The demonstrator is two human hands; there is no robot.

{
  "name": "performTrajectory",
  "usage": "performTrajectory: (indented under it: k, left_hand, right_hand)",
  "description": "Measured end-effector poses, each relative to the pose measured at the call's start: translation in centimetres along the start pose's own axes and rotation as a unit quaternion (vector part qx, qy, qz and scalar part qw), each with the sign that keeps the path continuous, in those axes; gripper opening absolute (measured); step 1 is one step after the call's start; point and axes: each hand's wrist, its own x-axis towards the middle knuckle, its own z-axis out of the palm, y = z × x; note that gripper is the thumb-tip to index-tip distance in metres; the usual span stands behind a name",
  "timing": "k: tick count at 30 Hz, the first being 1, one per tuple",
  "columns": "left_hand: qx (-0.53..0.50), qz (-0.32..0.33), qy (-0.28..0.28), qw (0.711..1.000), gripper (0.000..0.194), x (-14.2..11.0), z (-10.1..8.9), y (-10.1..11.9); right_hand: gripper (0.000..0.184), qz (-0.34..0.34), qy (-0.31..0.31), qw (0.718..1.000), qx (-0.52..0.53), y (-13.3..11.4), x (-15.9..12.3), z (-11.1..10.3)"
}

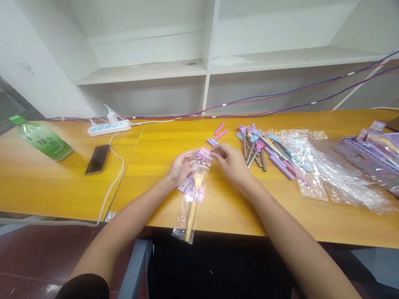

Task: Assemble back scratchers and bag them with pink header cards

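A small pink card is between my two hands at the top of a clear plastic bag. Inside the bag lies a yellow hand-shaped back scratcher, its handle pointing toward the table's front edge. My left hand has its fingers at the card's left side, closed on it. From the right, my right hand pinches the card's other edge. More printed cards lie beneath the bag by my left wrist. Whether the card is inside the bag or in front of it, I cannot tell.
Several back scratchers are piled right of my hands, with loose pink and purple tubes around. Empty plastic bags and a purple package lie farther right. Left are a phone, green bottle and power strip.
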Motion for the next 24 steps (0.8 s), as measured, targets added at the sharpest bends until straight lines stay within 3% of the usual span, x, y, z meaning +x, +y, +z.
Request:
performTrajectory:
  k: [4,10,14,20,24]
  left_hand:
    - [0.007,-0.003,-0.004,1.000,0.042,-0.1,0.0,-0.1]
    - [0.000,0.003,-0.006,1.000,0.045,-0.1,0.1,-0.2]
    - [-0.004,0.028,0.001,1.000,0.046,0.1,0.0,-0.3]
    - [0.118,0.092,-0.030,0.988,0.063,0.1,-0.1,-0.9]
    - [0.152,0.100,-0.048,0.982,0.083,0.2,-0.4,-1.5]
  right_hand:
    - [0.015,-0.013,-0.008,1.000,-0.011,0.1,0.0,0.0]
    - [0.023,-0.028,-0.047,0.998,-0.002,-0.5,-0.4,0.1]
    - [0.026,-0.043,-0.036,0.998,-0.004,-1.0,-0.6,0.2]
    - [0.051,0.042,-0.013,0.997,0.063,-0.5,-0.4,0.7]
    - [0.027,0.050,-0.026,0.995,0.081,0.0,-0.2,1.0]
